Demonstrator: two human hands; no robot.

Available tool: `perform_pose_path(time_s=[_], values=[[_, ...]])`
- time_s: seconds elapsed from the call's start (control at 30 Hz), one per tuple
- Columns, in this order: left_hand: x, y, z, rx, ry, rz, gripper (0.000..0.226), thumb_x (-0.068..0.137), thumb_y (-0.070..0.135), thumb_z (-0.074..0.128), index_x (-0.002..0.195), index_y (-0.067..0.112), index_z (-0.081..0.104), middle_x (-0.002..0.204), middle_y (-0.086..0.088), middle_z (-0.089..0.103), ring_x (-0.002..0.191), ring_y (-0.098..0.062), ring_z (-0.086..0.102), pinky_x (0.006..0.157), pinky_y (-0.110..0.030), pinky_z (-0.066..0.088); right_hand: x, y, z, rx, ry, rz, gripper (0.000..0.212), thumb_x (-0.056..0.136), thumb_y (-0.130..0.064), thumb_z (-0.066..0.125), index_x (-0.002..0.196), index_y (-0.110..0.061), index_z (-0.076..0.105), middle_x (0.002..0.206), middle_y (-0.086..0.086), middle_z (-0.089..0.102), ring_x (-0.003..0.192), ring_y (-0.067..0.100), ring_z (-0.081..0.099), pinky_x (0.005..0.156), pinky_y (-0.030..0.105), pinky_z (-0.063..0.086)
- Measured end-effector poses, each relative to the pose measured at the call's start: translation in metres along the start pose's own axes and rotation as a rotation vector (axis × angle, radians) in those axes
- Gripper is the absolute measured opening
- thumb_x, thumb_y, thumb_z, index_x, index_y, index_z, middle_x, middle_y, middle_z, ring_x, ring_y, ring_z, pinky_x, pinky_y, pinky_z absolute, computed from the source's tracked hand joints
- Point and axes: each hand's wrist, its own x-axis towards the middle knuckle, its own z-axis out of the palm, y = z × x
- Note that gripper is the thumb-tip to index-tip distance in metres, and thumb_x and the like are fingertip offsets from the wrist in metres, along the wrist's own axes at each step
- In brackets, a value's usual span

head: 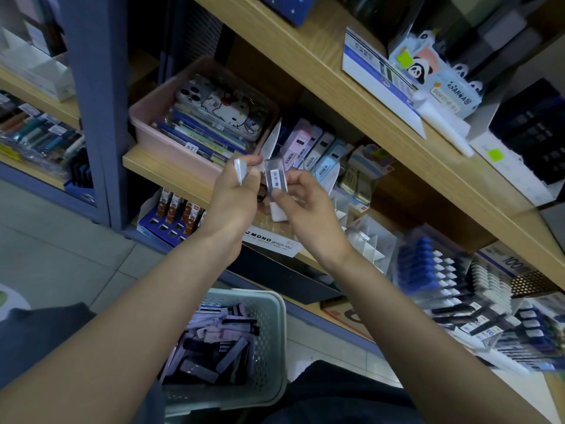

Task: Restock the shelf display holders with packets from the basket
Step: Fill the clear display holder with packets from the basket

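Basket (269,347) below; left hand (232,203) grips pale packet (240,171), right hand (308,209) pinches barcoded packet (276,179).

— Item, hands?
— Left hand (234,197) grips one pale packet (240,170); right hand (307,209) pinches one dark barcoded packet (276,179), before the shelf (171,170).
— Item, below?
— One grey basket (272,341), loose packets inside.
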Motion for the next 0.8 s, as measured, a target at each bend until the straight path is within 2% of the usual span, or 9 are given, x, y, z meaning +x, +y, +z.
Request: perform_pose_path(time_s=[0.07, 0.13, 0.2, 0.3, 0.37, 0.5, 0.57, 0.67, 0.8], values=[[0.001, -0.001, -0.003, 0.063, 0.005, 0.013, 0.02, 0.102, 0.017, 0.035, 0.113, 0.021, 0.051, 0.088, 0.0, 0.057, 0.065, -0.009, 0.056, 0.056, -0.019, 0.051, -0.005, 0.007, -0.01, -0.015, 0.044, 0.002, 0.007, 0.094, -0.015, 0.055, 0.098, -0.018, 0.06, 0.083, -0.007, 0.058, 0.071, 0.005, 0.054, 0.062, 0.021, 0.05], [0.003, -0.002, -0.004, 0.109, -0.016, -0.016, 0.02, 0.101, 0.017, 0.037, 0.116, 0.022, 0.049, 0.072, 0.002, 0.049, 0.045, -0.003, 0.041, 0.038, -0.013, 0.036, -0.012, 0.015, -0.022, -0.018, 0.099, 0.008, 0.007, 0.091, -0.018, 0.059, 0.093, -0.025, 0.061, 0.078, -0.012, 0.059, 0.061, 0.003, 0.052, 0.056, 0.018, 0.046], [0.002, -0.002, -0.002, 0.116, -0.071, -0.091, 0.013, 0.099, 0.013, 0.041, 0.11, 0.017, 0.046, 0.067, 0.001, 0.046, 0.035, -0.001, 0.033, 0.032, -0.013, 0.026, -0.02, 0.025, -0.034, -0.016, 0.178, 0.021, 0.008, 0.087, -0.019, 0.066, 0.092, -0.024, 0.062, 0.076, -0.008, 0.061, 0.056, 0.003, 0.051, 0.053, 0.017, 0.045], [-0.002, -0.001, 0.008, 0.123, -0.111, -0.178, 0.011, 0.095, 0.004, 0.039, 0.088, 0.013, 0.041, 0.068, -0.002, 0.044, 0.036, -0.004, 0.029, 0.031, -0.014, 0.022, -0.033, 0.044, -0.051, 0.019, 0.294, 0.053, 0.01, 0.084, -0.016, 0.068, 0.092, -0.018, 0.062, 0.081, -0.001, 0.064, 0.063, 0.002, 0.058, 0.056, 0.015, 0.048], [-0.004, -0.004, 0.015, 0.144, -0.141, -0.187, 0.011, 0.095, 0.004, 0.038, 0.092, 0.015, 0.038, 0.07, -0.002, 0.046, 0.04, -0.005, 0.031, 0.032, -0.015, 0.024, -0.04, 0.059, -0.066, -0.028, 0.37, 0.06, 0.007, 0.087, -0.016, 0.064, 0.092, -0.021, 0.061, 0.085, -0.003, 0.065, 0.071, 0.001, 0.06, 0.062, 0.017, 0.05], [-0.008, -0.014, 0.024, 0.269, -0.252, -0.081, 0.018, 0.097, 0.01, 0.044, 0.085, 0.023, 0.044, 0.072, 0.002, 0.054, 0.04, -0.006, 0.039, 0.035, -0.017, 0.031, -0.04, 0.097, -0.104, -0.13, 0.663, 0.087, 0.006, 0.094, -0.022, 0.054, 0.095, -0.018, 0.059, 0.085, -0.001, 0.064, 0.08, 0.014, 0.06, 0.078, 0.039, 0.05], [-0.008, -0.018, 0.027, 0.333, -0.277, -0.041, 0.016, 0.096, 0.013, 0.047, 0.084, 0.024, 0.048, 0.073, 0.002, 0.057, 0.039, -0.005, 0.041, 0.036, -0.017, 0.033, -0.034, 0.112, -0.12, -0.186, 0.769, 0.105, 0.011, 0.096, -0.022, 0.049, 0.097, -0.017, 0.059, 0.089, 0.005, 0.062, 0.083, 0.02, 0.058, 0.08, 0.046, 0.048], [-0.008, -0.02, 0.03, 0.388, -0.276, -0.036, 0.01, 0.095, 0.015, 0.05, 0.089, 0.023, 0.051, 0.077, 0.002, 0.061, 0.043, -0.007, 0.044, 0.037, -0.018, 0.035, -0.023, 0.126, -0.136, -0.314, 0.79, 0.108, 0.019, 0.097, -0.019, 0.046, 0.105, -0.01, 0.061, 0.099, 0.013, 0.063, 0.092, 0.027, 0.058, 0.078, 0.036, 0.044], [-0.01, -0.023, 0.033, 0.439, -0.279, -0.006, 0.009, 0.095, 0.019, 0.051, 0.102, 0.02, 0.056, 0.079, 0.003, 0.06, 0.046, -0.007, 0.045, 0.038, -0.018, 0.037, -0.012, 0.134, -0.138, -0.436, 0.719, 0.089, 0.018, 0.096, -0.014, 0.05, 0.111, -0.009, 0.058, 0.097, 0.001, 0.059, 0.086, 0.016, 0.054, 0.069, 0.019, 0.036]])
